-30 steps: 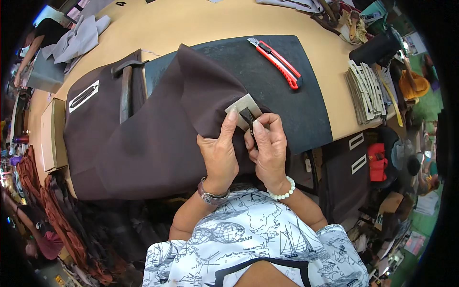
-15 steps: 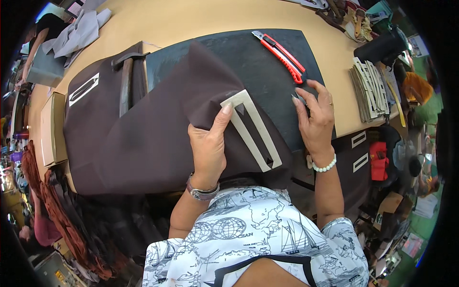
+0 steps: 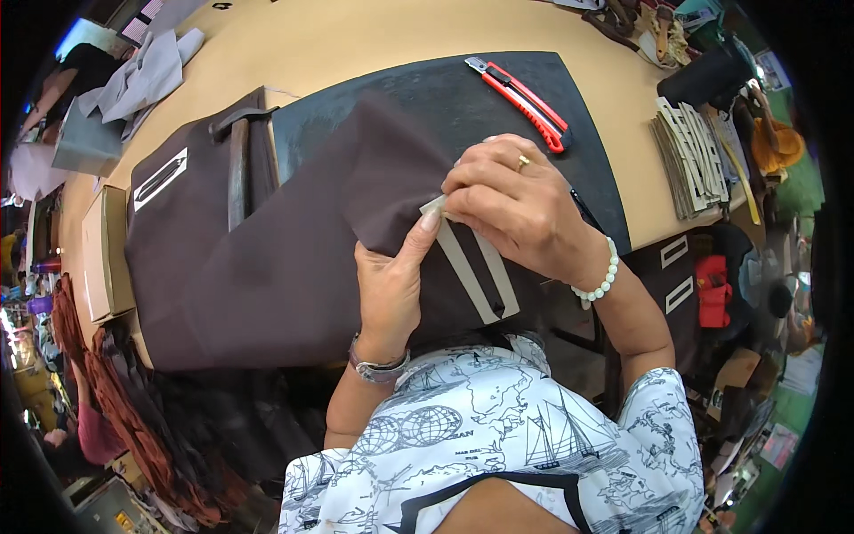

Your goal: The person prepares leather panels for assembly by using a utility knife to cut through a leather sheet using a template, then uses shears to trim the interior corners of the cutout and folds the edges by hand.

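Dark brown fabric (image 3: 294, 267) with a beige slotted template (image 3: 476, 267) on it, black cutting mat (image 3: 427, 93), red utility knife (image 3: 520, 93), tan desk (image 3: 356, 40), white bead bracelet (image 3: 598, 283), and a white shirt (image 3: 498, 436) printed with ships and globes.

1. A pale tan wooden worktable (image 3: 374, 40) carries everything.
2. A dark rectangular cutting mat (image 3: 498, 89) lies flat on its middle.
3. A red-handled utility knife (image 3: 520, 92) rests on the mat's far part.
4. Large dark brown fabric panels (image 3: 267, 267) spread over the mat's left half and hang past the table's near edge.
5. A fanned stack of beige cardboard templates (image 3: 689, 156) sits at the right edge.
6. Folded grey cloth pieces (image 3: 142, 76) lie at the far left corner.
7. A flat tan cardboard box (image 3: 102, 249) is at the left side.
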Motion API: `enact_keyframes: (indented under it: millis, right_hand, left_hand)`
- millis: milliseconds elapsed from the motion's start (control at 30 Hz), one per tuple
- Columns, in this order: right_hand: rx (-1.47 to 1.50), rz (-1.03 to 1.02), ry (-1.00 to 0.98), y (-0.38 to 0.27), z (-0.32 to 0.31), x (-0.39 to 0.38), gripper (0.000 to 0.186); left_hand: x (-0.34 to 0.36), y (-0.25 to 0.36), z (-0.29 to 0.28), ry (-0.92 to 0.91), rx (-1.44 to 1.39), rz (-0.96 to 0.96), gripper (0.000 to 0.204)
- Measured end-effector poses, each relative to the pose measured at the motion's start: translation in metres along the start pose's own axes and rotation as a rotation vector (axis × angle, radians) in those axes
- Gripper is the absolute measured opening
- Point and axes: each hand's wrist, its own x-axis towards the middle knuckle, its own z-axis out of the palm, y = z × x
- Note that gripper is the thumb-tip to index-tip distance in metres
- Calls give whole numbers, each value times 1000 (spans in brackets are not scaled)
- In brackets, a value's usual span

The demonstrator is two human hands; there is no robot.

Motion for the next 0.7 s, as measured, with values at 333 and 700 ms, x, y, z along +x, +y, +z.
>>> enact_keyframes:
  millis: [333, 700]
  right_hand:
    - [115, 356, 301, -5, 13, 12, 9]
    - [363, 698, 76, -73, 24, -29, 45]
  left_hand:
    - [2, 9, 2, -35, -131, -82, 20]
    - [13, 7, 1, 262, -304, 30, 24]
